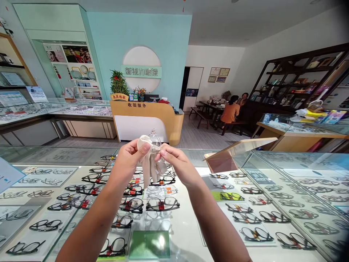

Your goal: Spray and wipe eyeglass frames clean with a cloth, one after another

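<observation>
Both bare forearms reach forward from the lower edge of the view and angle inward. The left hand point(132, 156) is raised, its thumb laid along the curled fingers. The right hand point(174, 160) is close beside it at about the same height, thumb and fingertips pinched together, its wrist bent inward.

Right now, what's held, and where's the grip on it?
Clear glasses, pinched by the right hand near mid-frame; exact spot hidden by fingers. Left hand grips a pale cloth by its bunched top.
</observation>
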